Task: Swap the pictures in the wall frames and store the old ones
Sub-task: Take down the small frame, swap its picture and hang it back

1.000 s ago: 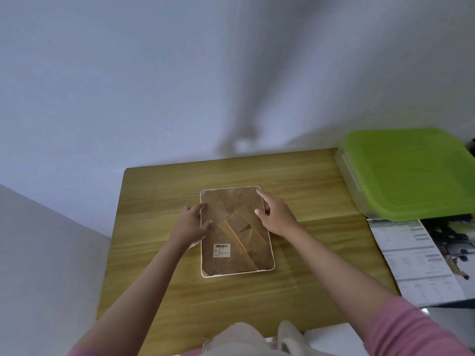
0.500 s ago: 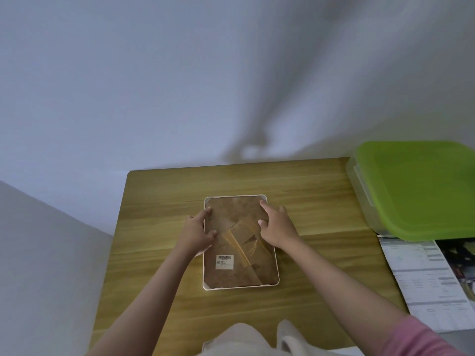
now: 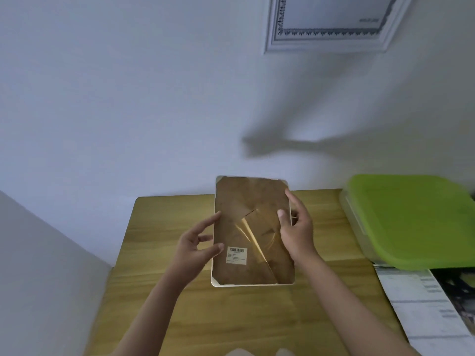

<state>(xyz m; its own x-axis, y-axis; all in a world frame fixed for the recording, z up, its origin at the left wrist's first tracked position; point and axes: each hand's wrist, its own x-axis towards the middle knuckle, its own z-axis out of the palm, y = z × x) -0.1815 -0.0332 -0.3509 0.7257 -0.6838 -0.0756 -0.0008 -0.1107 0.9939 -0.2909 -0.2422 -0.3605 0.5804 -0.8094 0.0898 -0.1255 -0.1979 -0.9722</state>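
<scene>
My right hand (image 3: 295, 227) grips the right edge of the picture frame (image 3: 253, 232), thumb pressed on its brown back panel and the other fingers curled behind the rim, so the frame is tilted up with its far edge raised over the back of the wooden table (image 3: 231, 317) and its near edge low, close to or resting on the wood; I cannot tell which. My left hand (image 3: 195, 249) sits just beside the frame's left edge, fingers spread apart and lightly bent, thumb tip touching the panel near the barcode label (image 3: 236, 255), holding nothing. From my fingers outward: a green-lidded box (image 3: 411, 219) stands well to the right, papers (image 3: 421, 304) lie nearer me on that side, and a white wall frame (image 3: 334, 24) hangs above. The risk I see is the 1-handed hold: the frame could pivot round my right thumb and slip, hitting the table, or the folded stand flap could snag my fingers. Against 0.5 s ago, the frame lay flat with both hands on its back; now it is lifted, the left hand has come off, and my view has tipped upward to show the wall frame.
</scene>
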